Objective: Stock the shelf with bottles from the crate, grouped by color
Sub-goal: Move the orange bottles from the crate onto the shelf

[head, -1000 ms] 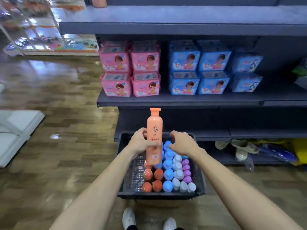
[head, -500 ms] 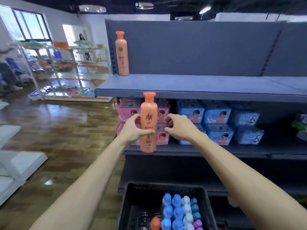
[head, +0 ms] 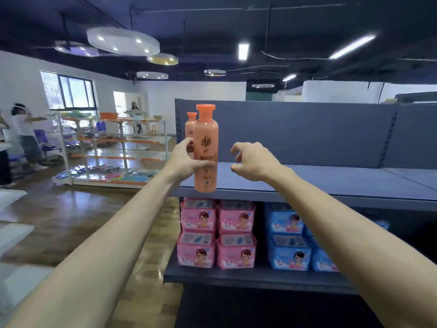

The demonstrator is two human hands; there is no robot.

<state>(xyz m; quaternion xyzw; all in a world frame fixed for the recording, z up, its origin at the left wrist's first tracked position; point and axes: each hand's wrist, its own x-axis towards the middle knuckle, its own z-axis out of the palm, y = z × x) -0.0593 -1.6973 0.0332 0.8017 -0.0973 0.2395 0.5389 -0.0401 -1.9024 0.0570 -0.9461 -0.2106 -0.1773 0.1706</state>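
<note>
— Orange bottles, how many?
— Two. One orange bottle (head: 205, 147) is upright in the left hand (head: 186, 162), grip curled round its middle, at the front left edge of the top shelf (head: 331, 181). A second orange bottle (head: 190, 129) stands on that shelf just behind it.
— The right hand (head: 254, 162)?
— Beside the bottle, apart, fingers loosely curled, holding nothing.
— Below?
— Four pink packs (head: 216, 235), then blue packs (head: 288, 240), stacked on the lower shelf (head: 236, 278).
</note>
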